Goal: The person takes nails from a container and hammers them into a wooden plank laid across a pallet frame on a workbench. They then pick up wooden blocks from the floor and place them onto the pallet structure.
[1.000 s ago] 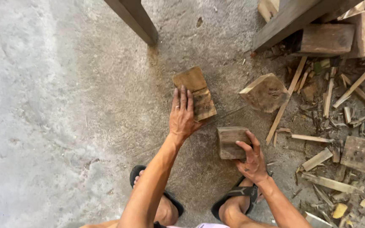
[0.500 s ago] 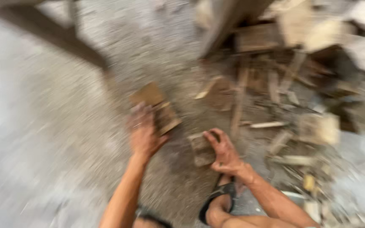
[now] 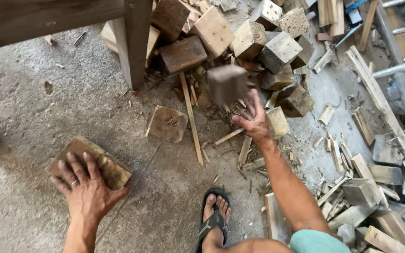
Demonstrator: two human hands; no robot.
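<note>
My left hand (image 3: 87, 192) lies flat, fingers spread, on a worn brown wooden block (image 3: 113, 171) that rests on the concrete floor at the lower left. My right hand (image 3: 254, 122) is stretched out towards a pile of wood blocks (image 3: 277, 47), fingers apart and holding nothing. Just beyond its fingertips a dark wooden block (image 3: 227, 84) is in the air, blurred by motion, over the near edge of the pile.
A dark wooden post (image 3: 134, 42) stands at the upper left of the pile. A flat square wood piece (image 3: 167, 122) and thin sticks lie between my hands. Offcuts (image 3: 362, 187) litter the right side, by grey metal rails (image 3: 399, 70). My sandalled foot (image 3: 214, 218) is at the bottom.
My right hand picked up the small block by my foot and let it go towards the pile; it is now in the air. The view swung right. My left hand stays on its block.
</note>
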